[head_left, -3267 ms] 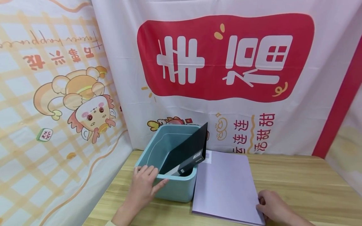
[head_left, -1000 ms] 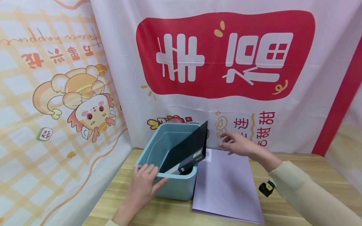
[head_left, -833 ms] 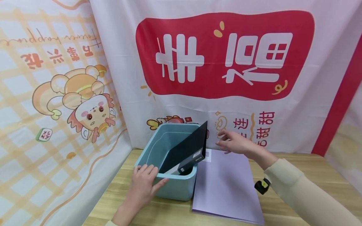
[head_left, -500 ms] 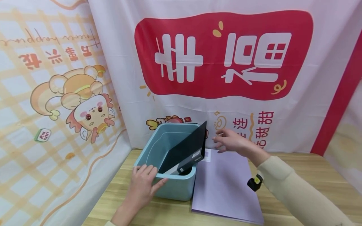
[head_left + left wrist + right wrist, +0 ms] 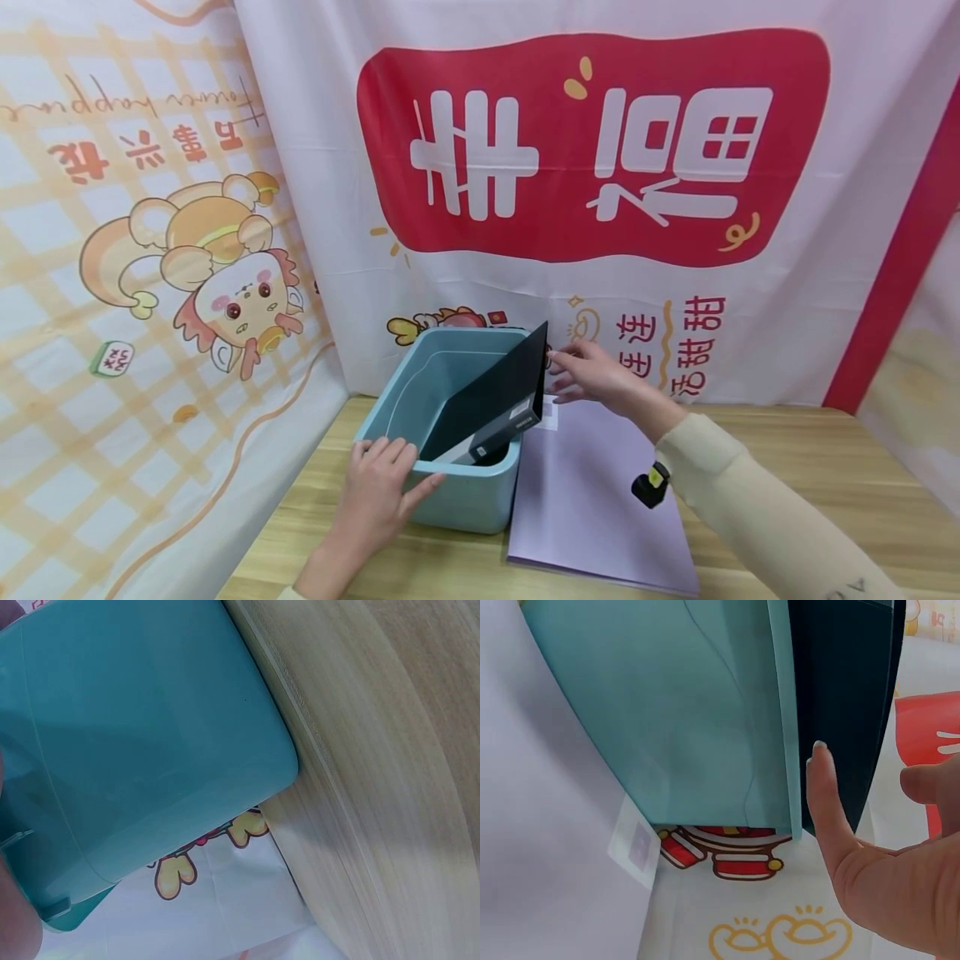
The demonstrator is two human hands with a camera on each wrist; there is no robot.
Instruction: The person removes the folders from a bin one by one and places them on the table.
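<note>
Teal plastic bin (image 5: 457, 492) sits at the back left of my wooden table (image 5: 810, 492), its far side close to the printed cloth backdrop (image 5: 600, 150) and a second printed cloth (image 5: 150, 250) draped just to its left, so tight room there; open tabletop to the right and a strip at the front. Bin is smooth, rounded corners, thick rolled rim. A black folder (image 5: 498, 392) leans tilted inside it, flat and rigid, glossy dark, one corner sticking up above the bin's right rim, lower end down in the bin. A lavender folder (image 5: 600, 500) lies flat on the table, matte, its left edge touching or just beside the bin's right wall, cannot tell which; small pale label at its far left corner. My left hand (image 5: 382, 500) rests on the bin's near rim, fingers (image 5: 390, 454) straight and draped over the edge, thumb out along the front wall, no grip. My right hand (image 5: 592, 375) hovers above the lavender folder's far end, fingers relaxed and spread, holding nothing; fingertips right at the black folder's raised edge, and in the right wrist view my index finger (image 5: 825, 802) is just beside that dark edge, contact unclear. Cream sleeve (image 5: 757, 508) on my right arm.
</note>
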